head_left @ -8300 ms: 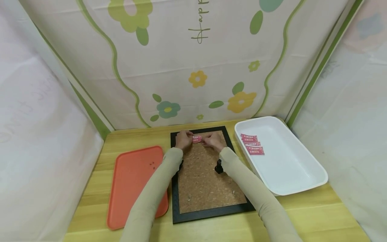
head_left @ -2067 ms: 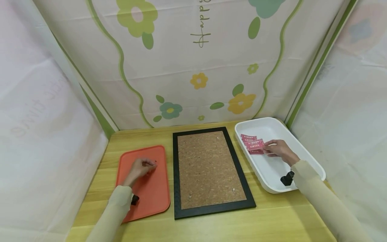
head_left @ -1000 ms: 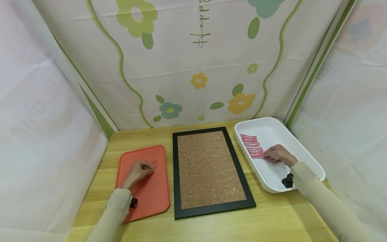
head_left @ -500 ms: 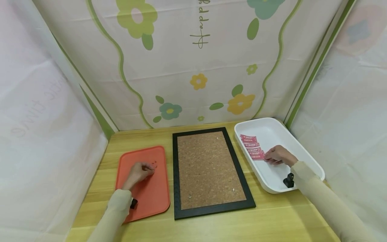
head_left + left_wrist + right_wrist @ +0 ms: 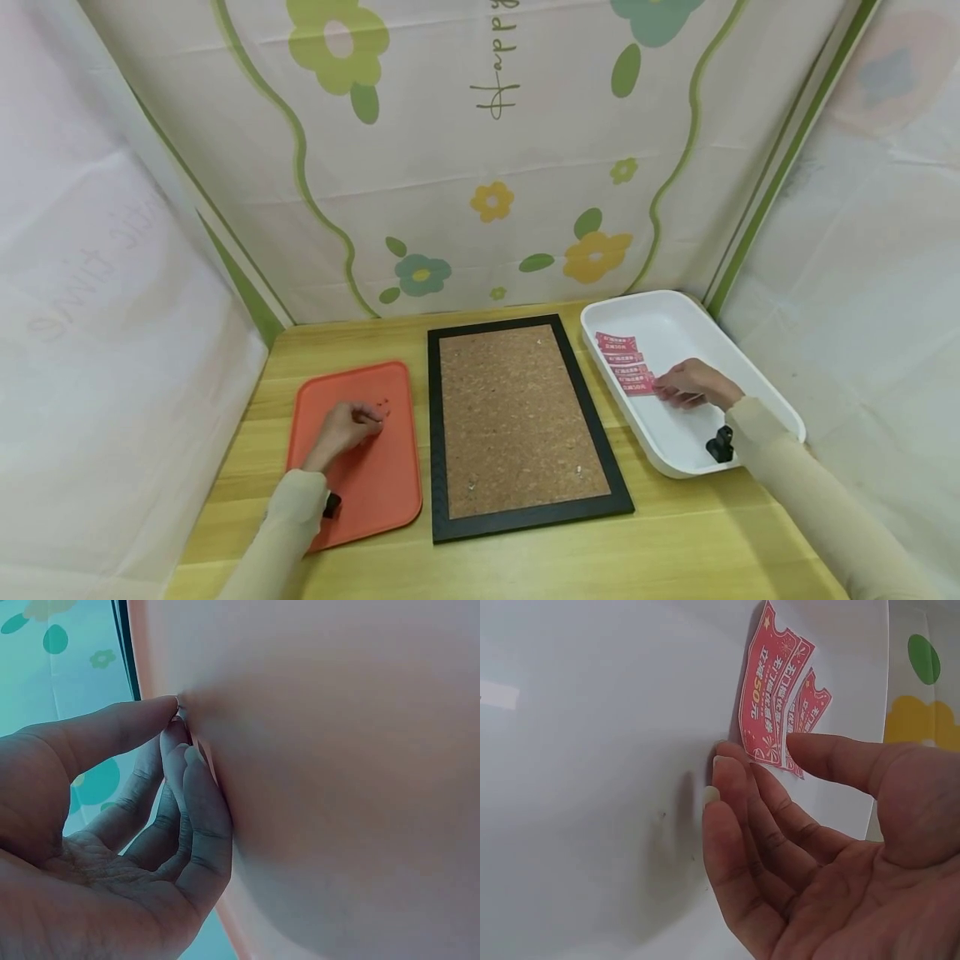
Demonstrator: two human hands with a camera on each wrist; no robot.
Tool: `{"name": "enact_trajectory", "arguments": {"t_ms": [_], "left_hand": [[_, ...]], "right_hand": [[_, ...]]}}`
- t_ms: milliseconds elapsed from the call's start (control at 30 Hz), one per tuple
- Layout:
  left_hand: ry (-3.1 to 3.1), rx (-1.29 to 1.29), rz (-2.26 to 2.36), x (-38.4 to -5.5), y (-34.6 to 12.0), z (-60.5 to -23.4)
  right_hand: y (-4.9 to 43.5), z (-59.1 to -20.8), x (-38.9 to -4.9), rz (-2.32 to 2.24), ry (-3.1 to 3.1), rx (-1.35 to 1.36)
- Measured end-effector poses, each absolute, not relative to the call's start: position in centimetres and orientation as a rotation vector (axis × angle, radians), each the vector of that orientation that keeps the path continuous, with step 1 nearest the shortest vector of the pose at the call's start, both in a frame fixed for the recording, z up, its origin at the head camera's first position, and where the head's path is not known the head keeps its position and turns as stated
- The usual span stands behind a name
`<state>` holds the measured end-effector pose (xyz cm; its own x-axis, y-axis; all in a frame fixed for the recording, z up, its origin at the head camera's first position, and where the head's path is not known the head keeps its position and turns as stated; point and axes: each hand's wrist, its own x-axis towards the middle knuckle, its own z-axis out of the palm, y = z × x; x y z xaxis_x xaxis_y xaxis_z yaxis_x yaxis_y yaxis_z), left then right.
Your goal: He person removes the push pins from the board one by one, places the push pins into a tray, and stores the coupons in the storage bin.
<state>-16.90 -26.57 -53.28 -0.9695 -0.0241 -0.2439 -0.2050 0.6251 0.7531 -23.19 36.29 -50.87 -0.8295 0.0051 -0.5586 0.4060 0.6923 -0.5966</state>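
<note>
My left hand [image 5: 351, 427] is over the orange-red tray [image 5: 352, 492], thumb and fingertips brought together low against its surface. In the left wrist view a tiny pin-like thing [image 5: 180, 696] shows at the thumb tip, mostly hidden. A few tiny dark specks [image 5: 385, 404] lie on the tray just beyond these fingers. Inside the white basin [image 5: 742, 392], my right hand [image 5: 693, 383] pinches the near end of a pink coupon [image 5: 636, 385] between thumb and fingers. Other pink coupons [image 5: 617, 343] overlap behind it in a row along the basin's left side.
A black-framed cork board [image 5: 525, 417] lies between tray and basin. Small shiny pins [image 5: 579, 472] stick in it near the corners. The wooden table [image 5: 555, 558] is bounded by a flowered cloth [image 5: 465, 167] at the back and pale cloth at the sides.
Earlier both hands held a pink coupon on the board's far edge; later they moved apart to tray and basin. Since then my right hand has shifted the coupons slightly; my left stays nearly still.
</note>
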Motion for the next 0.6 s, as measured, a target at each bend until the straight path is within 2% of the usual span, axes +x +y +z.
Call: {"name": "enact_trajectory", "arguments": {"t_ms": [600], "left_hand": [[2.61,-0.17,1.3,-16.7,-27.0,-53.1]], "right_hand": [[37.0,-49.5,-22.9,-1.003,2.385,0.26]]}}
